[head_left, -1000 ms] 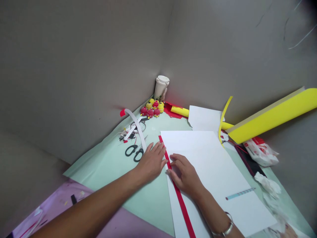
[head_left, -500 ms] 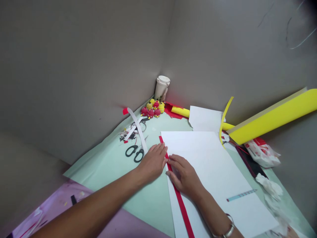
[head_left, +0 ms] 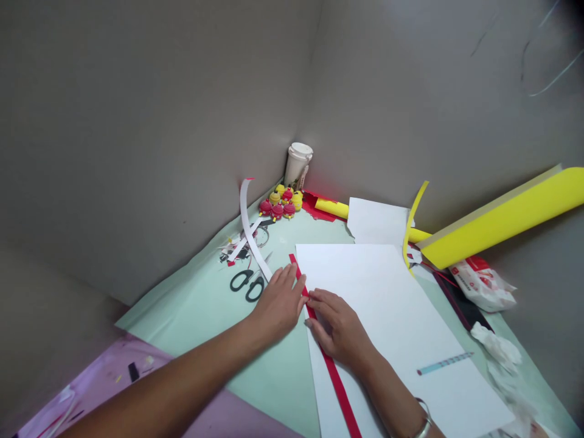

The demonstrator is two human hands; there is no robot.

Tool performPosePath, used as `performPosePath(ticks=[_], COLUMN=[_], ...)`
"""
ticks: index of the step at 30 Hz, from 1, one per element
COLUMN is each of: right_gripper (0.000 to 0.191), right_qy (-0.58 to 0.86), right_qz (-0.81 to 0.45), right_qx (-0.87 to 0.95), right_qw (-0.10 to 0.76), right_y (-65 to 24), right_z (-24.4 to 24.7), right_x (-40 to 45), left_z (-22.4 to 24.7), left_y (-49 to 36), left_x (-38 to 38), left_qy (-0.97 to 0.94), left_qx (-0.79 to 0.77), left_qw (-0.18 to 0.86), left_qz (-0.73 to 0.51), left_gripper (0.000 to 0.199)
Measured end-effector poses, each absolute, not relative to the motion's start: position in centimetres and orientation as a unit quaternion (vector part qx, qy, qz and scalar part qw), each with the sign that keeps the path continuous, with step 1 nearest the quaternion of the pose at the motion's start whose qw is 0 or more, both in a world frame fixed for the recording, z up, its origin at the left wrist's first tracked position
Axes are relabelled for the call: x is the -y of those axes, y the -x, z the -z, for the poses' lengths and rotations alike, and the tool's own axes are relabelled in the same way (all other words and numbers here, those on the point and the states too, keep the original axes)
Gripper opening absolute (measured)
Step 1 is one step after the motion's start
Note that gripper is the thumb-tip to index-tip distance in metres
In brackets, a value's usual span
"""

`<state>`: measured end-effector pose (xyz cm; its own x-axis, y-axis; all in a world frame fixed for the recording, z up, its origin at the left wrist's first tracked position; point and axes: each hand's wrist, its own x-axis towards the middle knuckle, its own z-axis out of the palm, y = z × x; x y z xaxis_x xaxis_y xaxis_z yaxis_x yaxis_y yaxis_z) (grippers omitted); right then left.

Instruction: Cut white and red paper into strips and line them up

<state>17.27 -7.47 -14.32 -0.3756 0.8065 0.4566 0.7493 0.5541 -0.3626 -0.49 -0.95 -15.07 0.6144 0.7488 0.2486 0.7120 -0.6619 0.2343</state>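
Observation:
A long red paper strip [head_left: 336,383] runs along the left edge of a large white paper sheet [head_left: 383,304], its top end lying just past that edge. My left hand [head_left: 279,304] lies flat on the strip's upper part, fingers stretched out over it. Just right of it, my right hand [head_left: 336,325] rests on the sheet with its fingertips and thumb tip at the strip, the thumb apart from the fingers. Beyond my left hand a curled white strip [head_left: 249,225] rises from the table. Black-handled scissors [head_left: 249,283] lie left of that hand, blades partly hidden.
A pencil [head_left: 444,363] lies on the sheet's right side. Small red and yellow lantern-like ornaments [head_left: 283,201] and a white cup [head_left: 298,161] stand in the corner. At right are a yellow roll [head_left: 502,219], a curled yellow strip [head_left: 413,219] and a tissue pack [head_left: 483,283].
The red strip's top end has shifted slightly left, off the sheet's edge, together with my left hand. The curled white strip has swung more upright. My right hand has barely moved.

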Motion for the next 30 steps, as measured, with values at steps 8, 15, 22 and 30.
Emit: performPosePath(ticks=[8, 15, 22, 30], right_gripper=[0.037, 0.035, 0.035, 0.034], right_qy=[0.458, 0.455, 0.46, 0.463], right_qz=[-0.039, -0.033, -0.032, -0.041], right_qx=[0.834, 0.835, 0.835, 0.833], right_qw=[0.306, 0.308, 0.3, 0.3], right_y=[-17.2, -17.1, -17.1, -17.0], right_z=[14.6, 14.5, 14.7, 14.7], right_x=[7.5, 7.5, 7.5, 7.5], left_z=[15.0, 14.3, 14.2, 14.7], left_y=[0.5, 0.9, 1.2, 1.1], left_x=[1.4, 1.3, 1.1, 0.9], left_qy=[-0.895, -0.888, -0.889, -0.876], left_qx=[-0.41, -0.418, -0.389, -0.387], left_qw=[0.041, 0.043, 0.095, 0.137], left_qz=[-0.172, -0.185, -0.221, -0.254], left_gripper=[0.042, 0.041, 0.034, 0.041])
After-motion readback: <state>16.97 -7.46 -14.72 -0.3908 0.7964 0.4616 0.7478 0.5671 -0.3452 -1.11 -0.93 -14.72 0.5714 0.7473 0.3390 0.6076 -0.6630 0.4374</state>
